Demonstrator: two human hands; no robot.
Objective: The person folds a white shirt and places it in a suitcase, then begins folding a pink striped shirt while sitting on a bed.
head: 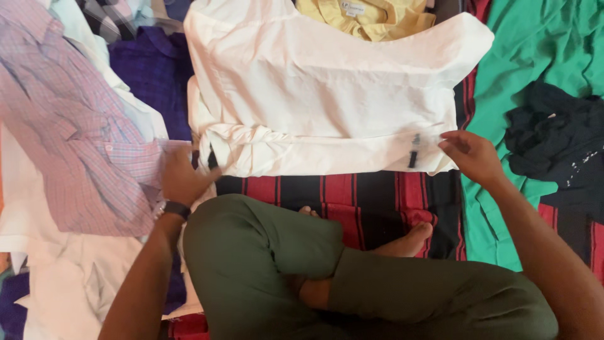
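Pale pink, the shirt (327,94) lay spread on the red-and-black striped cloth (371,195) in front of the person's crossed legs in olive trousers (264,264). The left hand (182,176), with a dark wristband (176,208), gripped the shirt's bunched lower left corner, fingers curled on the fabric. The right hand (472,154) pinched the lower right hem, fingers nearly closed. A checked shirt (75,126) lay left, a green garment (535,56) and a black garment (560,141) right, a yellow shirt (371,16) beyond.

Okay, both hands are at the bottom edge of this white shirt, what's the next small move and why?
Probably lift the hem and fold it up toward the collar: the left hand and right hand already flank the white shirt, whose sleeves look tucked in.
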